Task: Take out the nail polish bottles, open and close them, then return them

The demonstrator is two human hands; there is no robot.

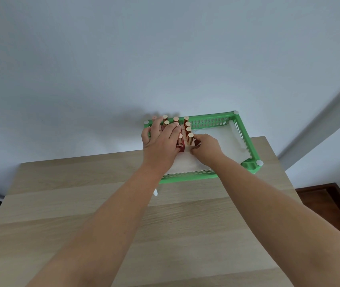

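Observation:
Several nail polish bottles (186, 126) with tall copper-gold caps stand packed in the left end of a green perforated basket (249, 149). My left hand (160, 141) lies over the left bottles, its fingers spread among the caps and around a red bottle (180, 145). My right hand (206, 149) pinches the base of the nearest pale bottle (190, 140) at the front of the right row. The bottles' lower parts are mostly hidden by my hands.
The basket is lined with white paper (227, 141) and sits at the far edge of a light wooden table (82, 204), against a pale wall. A small white object (155, 192) lies just in front of the basket. Dark floor shows to the right.

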